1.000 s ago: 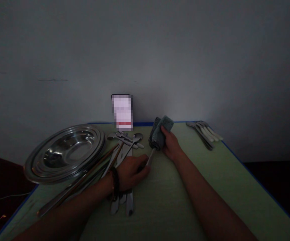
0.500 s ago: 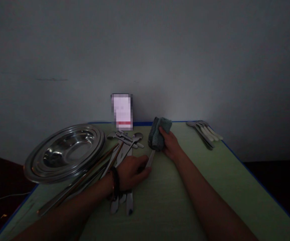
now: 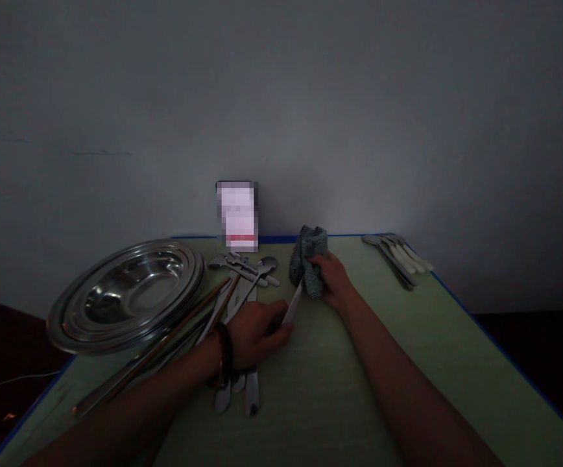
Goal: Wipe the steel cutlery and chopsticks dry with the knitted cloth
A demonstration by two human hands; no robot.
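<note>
My left hand [image 3: 257, 332] is closed on the white handle of a utensil [image 3: 292, 305] that slants up to the right over the green table [image 3: 320, 389]. My right hand [image 3: 333, 280] grips a grey-blue cloth [image 3: 307, 258] wrapped round the utensil's far end, which is hidden inside the cloth. A dark bracelet sits on my left wrist. Just left of my left hand lies a heap of loose spoons and utensils [image 3: 242, 272].
A stack of steel plates [image 3: 126, 295] sits at the table's left. Long utensils [image 3: 155, 353] slant toward the near left edge. A separate group of spoons [image 3: 398, 256] lies at the far right. A blurred bright card [image 3: 237, 216] stands against the wall.
My right hand has slid the cloth slightly along the utensil and rebunched it, showing more of the white handle. My left hand has stayed put.
</note>
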